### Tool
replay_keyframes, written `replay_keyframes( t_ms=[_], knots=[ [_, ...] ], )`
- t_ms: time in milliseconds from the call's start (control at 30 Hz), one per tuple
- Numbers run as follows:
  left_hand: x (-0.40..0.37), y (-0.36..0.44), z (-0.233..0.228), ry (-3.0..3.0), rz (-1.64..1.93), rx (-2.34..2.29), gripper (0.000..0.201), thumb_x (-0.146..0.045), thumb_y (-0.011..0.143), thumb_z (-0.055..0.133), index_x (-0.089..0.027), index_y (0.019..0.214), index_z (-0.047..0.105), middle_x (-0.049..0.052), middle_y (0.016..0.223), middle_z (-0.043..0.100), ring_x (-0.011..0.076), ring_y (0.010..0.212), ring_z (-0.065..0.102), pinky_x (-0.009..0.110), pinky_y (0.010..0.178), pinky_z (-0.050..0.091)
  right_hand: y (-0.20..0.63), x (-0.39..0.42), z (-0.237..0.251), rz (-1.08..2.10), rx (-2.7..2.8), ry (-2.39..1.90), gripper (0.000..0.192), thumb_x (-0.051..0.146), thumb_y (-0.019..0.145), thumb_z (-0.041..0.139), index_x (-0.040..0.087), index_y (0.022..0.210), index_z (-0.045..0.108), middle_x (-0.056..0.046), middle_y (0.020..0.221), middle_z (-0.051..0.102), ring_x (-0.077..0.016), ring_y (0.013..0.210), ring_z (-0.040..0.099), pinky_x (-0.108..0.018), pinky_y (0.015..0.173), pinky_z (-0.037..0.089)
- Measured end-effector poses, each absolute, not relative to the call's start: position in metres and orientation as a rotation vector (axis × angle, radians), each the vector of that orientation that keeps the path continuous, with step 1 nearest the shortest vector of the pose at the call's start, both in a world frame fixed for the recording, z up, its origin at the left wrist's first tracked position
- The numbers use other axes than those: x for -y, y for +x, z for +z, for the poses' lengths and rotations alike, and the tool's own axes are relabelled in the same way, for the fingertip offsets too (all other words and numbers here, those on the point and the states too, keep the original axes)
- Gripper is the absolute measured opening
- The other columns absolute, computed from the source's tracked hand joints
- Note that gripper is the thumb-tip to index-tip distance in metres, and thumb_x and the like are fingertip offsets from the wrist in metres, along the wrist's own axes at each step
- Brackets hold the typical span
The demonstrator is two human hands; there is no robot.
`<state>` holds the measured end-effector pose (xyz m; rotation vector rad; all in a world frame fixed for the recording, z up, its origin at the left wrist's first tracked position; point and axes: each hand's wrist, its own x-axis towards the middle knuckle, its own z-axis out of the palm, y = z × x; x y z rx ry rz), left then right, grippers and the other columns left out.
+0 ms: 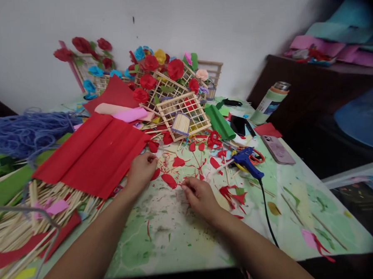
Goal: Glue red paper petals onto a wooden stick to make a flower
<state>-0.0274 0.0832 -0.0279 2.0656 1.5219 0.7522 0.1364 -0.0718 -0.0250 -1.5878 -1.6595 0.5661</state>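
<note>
Leftward, a red paper sheet lies beside the left forearm, which reaches forward to the left hand, fingers curled; whether they grip anything cannot be told. Between the hands is a red petal, at the fingertips of the right hand, angled inward, thumb and forefinger close, hold likewise unclear. Rightward lies a blue glue gun.

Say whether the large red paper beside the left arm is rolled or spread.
Spread: the red paper lies as a broad, creased sheet over the wooden sticks. Whether it is folded in layers, I cannot tell.
</note>
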Motion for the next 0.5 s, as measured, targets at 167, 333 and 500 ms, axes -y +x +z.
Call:
replay_keyframes(
  t_ms=[167,333,500],
  knots=[
    [-0.084,-0.027,-0.034,1.893,0.897,-1.485,0.030,-0.039,0.073,0.053,-0.015,0.084,0.066,0.004,0.075,0.067,0.0167,0.065,0.060,0.026,0.064,0.046,0.127,0.081,-0.021,0.394,2.036,-1.447,0.020,0.023,0.087,0.042,0.018,0.083,0.061,-0.004,0.069,0.064,-0.0153,0.063,0.054,-0.027,0.064,0.039],
    [-0.085,-0.026,-0.035,1.818,0.965,-1.468,0.029,-0.039,0.073,0.055,-0.014,0.083,0.066,0.004,0.071,0.065,0.0142,0.059,0.056,0.023,0.055,0.042,0.112,0.091,-0.020,0.288,2.379,-1.155,0.019,0.022,0.085,0.043,0.020,0.077,0.060,-0.003,0.061,0.061,-0.0162,0.059,0.053,-0.029,0.062,0.037],
    [-0.084,-0.026,-0.032,1.810,0.998,-1.442,0.028,-0.037,0.074,0.055,-0.013,0.084,0.066,0.002,0.067,0.062,0.0120,0.056,0.053,0.022,0.053,0.039,0.106,0.091,-0.026,0.373,2.434,-1.117,0.018,0.022,0.085,0.043,0.019,0.081,0.060,-0.002,0.062,0.062,-0.0151,0.058,0.052,-0.028,0.063,0.037]
  ],
)
